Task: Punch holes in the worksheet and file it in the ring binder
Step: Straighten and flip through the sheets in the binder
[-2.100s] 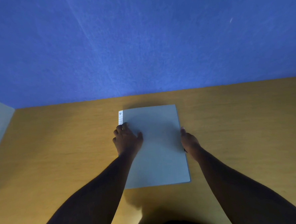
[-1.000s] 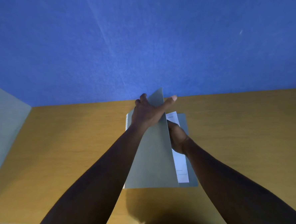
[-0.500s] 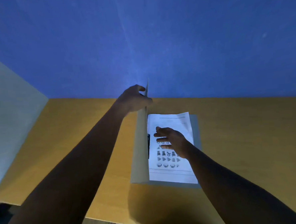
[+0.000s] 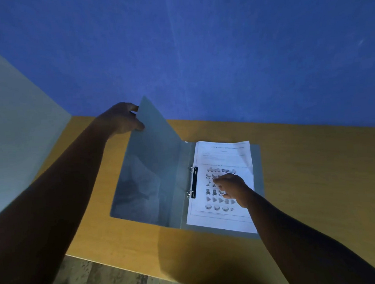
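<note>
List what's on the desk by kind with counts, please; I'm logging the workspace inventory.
Ring binder: 1
Worksheet: 1
Hands: 2, left hand holding the cover, right hand on the sheet
Total: 4

Binder: your grey plastic ring binder [image 4: 258,181] lies open on the yellow wooden table [image 4: 316,178], near its left end.
Cover: the grey front cover [image 4: 148,166] stands tilted up to the left of the black two-ring metal clip [image 4: 193,182].
Worksheet: the white printed paper worksheet [image 4: 224,157] lies in the binder, right of the clip.
Hands: your left hand [image 4: 120,119] holds the cover's top edge; your right hand [image 4: 232,186] rests on the worksheet.
Behind: the blue wall [image 4: 220,52] stands behind the table.
</note>
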`<action>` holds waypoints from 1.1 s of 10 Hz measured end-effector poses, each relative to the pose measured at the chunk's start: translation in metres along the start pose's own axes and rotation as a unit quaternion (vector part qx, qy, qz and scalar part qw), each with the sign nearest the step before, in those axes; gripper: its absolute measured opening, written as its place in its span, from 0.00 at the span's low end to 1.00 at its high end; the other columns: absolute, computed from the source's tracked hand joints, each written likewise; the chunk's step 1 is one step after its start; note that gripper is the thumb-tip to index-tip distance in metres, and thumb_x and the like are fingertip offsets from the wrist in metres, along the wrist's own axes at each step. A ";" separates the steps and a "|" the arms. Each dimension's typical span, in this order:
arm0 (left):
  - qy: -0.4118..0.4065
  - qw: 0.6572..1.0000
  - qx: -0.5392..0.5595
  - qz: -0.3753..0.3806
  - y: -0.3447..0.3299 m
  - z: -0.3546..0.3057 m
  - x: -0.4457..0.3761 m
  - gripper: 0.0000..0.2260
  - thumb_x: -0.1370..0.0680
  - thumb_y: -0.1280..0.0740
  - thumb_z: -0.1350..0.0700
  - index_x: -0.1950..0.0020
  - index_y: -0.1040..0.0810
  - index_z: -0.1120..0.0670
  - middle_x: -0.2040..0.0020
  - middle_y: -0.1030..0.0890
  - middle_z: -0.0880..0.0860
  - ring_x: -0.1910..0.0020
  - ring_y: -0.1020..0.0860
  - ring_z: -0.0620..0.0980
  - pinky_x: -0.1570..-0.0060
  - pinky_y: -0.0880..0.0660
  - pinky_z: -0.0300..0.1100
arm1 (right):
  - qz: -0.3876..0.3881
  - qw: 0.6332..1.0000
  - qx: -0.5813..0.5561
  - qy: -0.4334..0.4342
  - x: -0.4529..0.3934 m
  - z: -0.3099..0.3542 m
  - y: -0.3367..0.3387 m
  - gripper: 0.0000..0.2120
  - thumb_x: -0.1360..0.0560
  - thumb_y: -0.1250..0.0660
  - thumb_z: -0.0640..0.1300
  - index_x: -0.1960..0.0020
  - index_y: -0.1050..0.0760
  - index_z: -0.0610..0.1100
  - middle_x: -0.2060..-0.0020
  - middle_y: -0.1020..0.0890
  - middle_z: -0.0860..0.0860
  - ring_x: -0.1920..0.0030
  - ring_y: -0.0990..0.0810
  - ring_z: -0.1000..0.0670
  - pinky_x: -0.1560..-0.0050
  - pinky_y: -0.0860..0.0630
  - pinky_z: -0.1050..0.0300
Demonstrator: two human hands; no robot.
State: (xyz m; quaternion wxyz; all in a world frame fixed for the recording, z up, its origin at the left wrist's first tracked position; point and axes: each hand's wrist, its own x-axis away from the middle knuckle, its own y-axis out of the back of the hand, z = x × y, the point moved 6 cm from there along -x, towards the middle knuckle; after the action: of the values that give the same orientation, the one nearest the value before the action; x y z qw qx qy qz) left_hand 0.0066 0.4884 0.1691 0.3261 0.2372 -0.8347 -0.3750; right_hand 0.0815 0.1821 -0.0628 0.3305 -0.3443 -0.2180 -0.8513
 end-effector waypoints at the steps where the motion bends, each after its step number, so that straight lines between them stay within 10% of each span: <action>1: 0.025 0.998 -0.057 -0.033 0.011 0.026 -0.007 0.26 0.32 0.24 0.65 0.35 0.23 0.59 0.44 0.18 0.59 0.50 0.20 0.55 0.51 0.25 0.45 | -0.006 1.000 0.014 -0.004 -0.002 0.000 0.000 0.12 0.24 0.30 0.46 0.44 0.23 0.40 0.47 0.19 0.40 0.45 0.19 0.43 0.42 0.21 0.50; 4: 0.028 0.936 -0.251 -0.246 -0.008 0.072 -0.005 0.33 0.33 0.28 0.63 0.29 0.33 0.56 0.35 0.27 0.62 0.35 0.30 0.64 0.37 0.33 0.57 | -0.014 1.000 0.022 -0.015 -0.009 -0.009 0.003 0.12 0.25 0.30 0.46 0.45 0.23 0.42 0.53 0.18 0.45 0.51 0.18 0.47 0.48 0.20 0.54; 9: 0.014 0.972 -0.204 -0.113 -0.109 0.112 0.002 0.33 0.27 0.37 0.66 0.22 0.37 0.54 0.22 0.36 0.52 0.24 0.37 0.52 0.28 0.34 0.49 | 0.021 0.996 -0.046 -0.078 -0.013 -0.017 0.006 0.04 0.28 0.30 0.41 0.56 0.24 0.43 0.64 0.23 0.47 0.59 0.23 0.50 0.41 0.23 0.49; 11: -0.057 0.967 -0.192 -0.155 -0.126 0.090 0.001 0.32 0.29 0.37 0.68 0.25 0.32 0.57 0.23 0.35 0.55 0.23 0.39 0.54 0.27 0.36 0.49 | -0.001 0.999 0.006 -0.035 -0.010 -0.009 0.009 0.06 0.24 0.33 0.40 0.59 0.25 0.45 0.62 0.20 0.46 0.60 0.21 0.48 0.53 0.20 0.54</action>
State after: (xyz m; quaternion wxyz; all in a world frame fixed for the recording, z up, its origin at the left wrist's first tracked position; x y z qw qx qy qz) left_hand -0.0396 0.4537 0.0258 0.2555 0.2755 -0.7172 -0.5869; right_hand 0.0893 0.1749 -0.0743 0.3242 -0.3716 -0.2352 -0.8375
